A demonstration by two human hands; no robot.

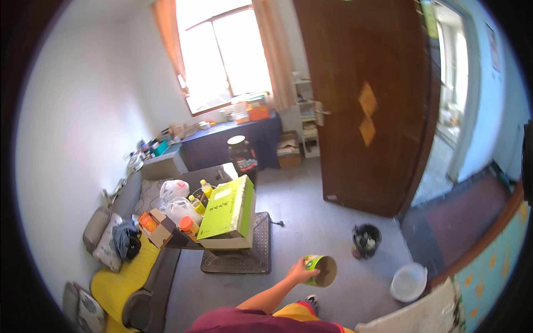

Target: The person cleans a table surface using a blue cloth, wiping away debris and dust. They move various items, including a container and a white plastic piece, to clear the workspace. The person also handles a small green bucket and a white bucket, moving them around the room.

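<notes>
My left hand (302,272) grips a green cylindrical container (313,266) by its side, above the grey floor. The container is tipped sideways, its round open mouth towards the right, and its brownish inside shows. My right hand is out of view. To the upper left of my left hand stands a low table loaded with a large green box (220,208), white plastic bags (175,190), bottles of yellow liquid (196,205) and an orange-lidded jar (188,225). An open cardboard box (157,233) with orange contents sits at the table's near left.
A black waste bin (366,240) with crumpled contents and a white basin (409,282) stand on the floor to the right. A sofa with a yellow cover (118,274) runs along the left. The brown door (370,54) stands ajar. A perforated base (262,245) lies under the table.
</notes>
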